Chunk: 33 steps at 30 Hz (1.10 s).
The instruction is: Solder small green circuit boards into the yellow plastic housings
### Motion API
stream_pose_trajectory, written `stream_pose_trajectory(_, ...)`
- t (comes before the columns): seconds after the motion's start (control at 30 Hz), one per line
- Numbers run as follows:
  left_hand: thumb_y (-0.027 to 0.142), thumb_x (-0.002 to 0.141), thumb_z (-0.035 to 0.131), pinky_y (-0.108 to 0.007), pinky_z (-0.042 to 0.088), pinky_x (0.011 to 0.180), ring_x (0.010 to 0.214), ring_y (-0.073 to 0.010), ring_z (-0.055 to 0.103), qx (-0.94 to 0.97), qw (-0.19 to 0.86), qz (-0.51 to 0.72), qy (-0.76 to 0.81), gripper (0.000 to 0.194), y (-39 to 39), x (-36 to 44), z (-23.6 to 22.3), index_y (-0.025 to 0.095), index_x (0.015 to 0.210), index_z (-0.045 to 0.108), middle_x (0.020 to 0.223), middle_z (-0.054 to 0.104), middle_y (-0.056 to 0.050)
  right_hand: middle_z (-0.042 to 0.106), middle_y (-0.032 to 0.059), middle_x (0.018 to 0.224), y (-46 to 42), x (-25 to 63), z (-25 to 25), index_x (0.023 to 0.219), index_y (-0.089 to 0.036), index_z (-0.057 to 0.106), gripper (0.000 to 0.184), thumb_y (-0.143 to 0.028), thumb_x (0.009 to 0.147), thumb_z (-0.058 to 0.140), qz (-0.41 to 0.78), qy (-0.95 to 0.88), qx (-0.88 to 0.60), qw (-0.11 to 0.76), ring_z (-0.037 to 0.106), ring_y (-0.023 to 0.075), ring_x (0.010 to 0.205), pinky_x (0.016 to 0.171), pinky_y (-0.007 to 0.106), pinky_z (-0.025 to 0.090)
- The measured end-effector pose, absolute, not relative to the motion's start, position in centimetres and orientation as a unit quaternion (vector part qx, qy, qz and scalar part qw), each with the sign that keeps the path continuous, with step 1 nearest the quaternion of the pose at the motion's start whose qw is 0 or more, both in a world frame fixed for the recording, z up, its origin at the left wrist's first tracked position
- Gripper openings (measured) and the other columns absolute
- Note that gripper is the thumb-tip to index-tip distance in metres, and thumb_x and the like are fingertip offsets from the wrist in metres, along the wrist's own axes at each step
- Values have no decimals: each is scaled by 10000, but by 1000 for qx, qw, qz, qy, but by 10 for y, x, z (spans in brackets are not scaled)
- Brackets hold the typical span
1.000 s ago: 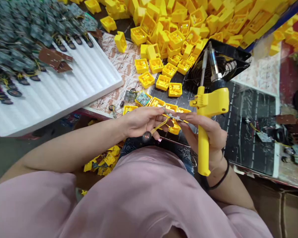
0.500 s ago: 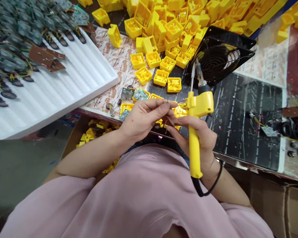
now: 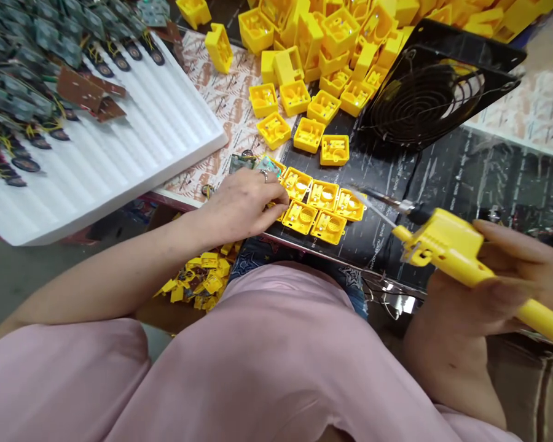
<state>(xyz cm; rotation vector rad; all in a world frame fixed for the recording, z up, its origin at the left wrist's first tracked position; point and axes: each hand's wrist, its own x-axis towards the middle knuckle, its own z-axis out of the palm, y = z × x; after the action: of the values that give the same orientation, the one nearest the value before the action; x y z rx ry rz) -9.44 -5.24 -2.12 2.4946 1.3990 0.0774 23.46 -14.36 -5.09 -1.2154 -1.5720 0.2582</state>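
Fingers of the person's right hand [image 3: 486, 288] wrap closed around a yellow plastic soldering iron [image 3: 451, 245], its slim metal tip just beside a block of square yellow plastic housings [image 3: 322, 212] on a black bench mat [image 3: 387, 258]. The left hand [image 3: 242, 205] lies curled, its fingertips [image 3: 281, 195] touching the housings' edge; whether it grips anything, I cannot tell. A white foam tray [image 3: 133, 178] holding green circuit boards [image 3: 23, 80] sits beyond.

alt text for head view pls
A person's right hand grips a yellow soldering iron, tip beside a block of open yellow plastic housings that the left hand touches. A caged fan and white foam tray lie nearby.
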Motion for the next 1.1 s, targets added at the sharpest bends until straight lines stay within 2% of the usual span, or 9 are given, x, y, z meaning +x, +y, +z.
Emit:
stream_pose_trajectory(0.1,304,997,491,-418,485,926,977,-279,726,874,111,9,474,323,-52,-87,-21,215,963,799,968,798,-87,823,47,1040,-140,214,-56,1302,-351,779,338,-407,969,763,93,-658,-497,558,766,262,707,537,399,631)
stream_pose_trajectory(0.17,283,979,491,-425,473,904,978,-288,723,876,98,-4,472,313,-50,-83,-21,211,947,794,937,789,-89,834,8,1045,-141,204,-52,1338,-397,761,445,-347,904,847,119,-698,-472,525,768,254,677,504,382,635)
stream_pose_trajectory(0.23,280,961,496,-413,467,887,965,-282,717,878,94,-8,470,302,-48,-81,-21,211,937,788,915,780,-84,834,-9,1059,-144,200,-45,1411,-417,709,541,-290,906,856,149,-727,-456,491,773,246,694,540,379,658)
stream_pose_trajectory(0.3,287,947,508,-397,465,890,955,-269,710,879,95,-4,468,286,-47,-81,-20,213,923,784,897,772,-71,828,0,1003,-147,198,-39,1419,-403,695,537,-239,929,838,170,-741,-452,467,774,251,724,590,390,671)
stream_pose_trajectory(0.47,301,946,520,-390,461,952,944,-243,698,877,108,-13,468,284,-47,-84,-15,223,878,785,850,751,-40,765,-2,808,-148,195,-40,1380,-356,696,497,-192,931,835,146,-757,-408,488,735,250,683,499,372,609)
stream_pose_trajectory(0.6,318,952,531,-408,451,981,934,-245,699,869,113,-39,479,278,-48,-84,-12,226,865,780,823,735,-28,781,3,850,-143,195,-41,1351,-314,714,464,-184,924,843,152,-760,-400,489,752,229,698,535,341,641)
stream_pose_trajectory(0.73,320,967,527,-415,447,986,992,-260,703,862,92,-45,496,275,-48,-82,-13,222,900,775,883,748,-36,834,23,972,-141,196,-38,1427,-267,694,534,-233,922,863,114,-778,-411,461,775,213,681,571,317,676)
stream_pose_trajectory(1.0,326,947,528,-407,446,970,956,-249,694,870,98,-40,482,269,-49,-85,-16,221,861,760,852,742,-31,826,14,961,-147,198,-39,1410,-325,701,578,-139,889,869,154,-756,-421,477,784,242,743,579,369,691)
stream_pose_trajectory(1.1,337,951,511,-405,442,987,967,-245,688,872,94,-35,480,287,-50,-88,-17,222,879,765,855,732,-29,827,28,980,-145,198,-42,1419,-298,702,578,-141,888,868,148,-757,-411,486,789,236,748,591,353,690)
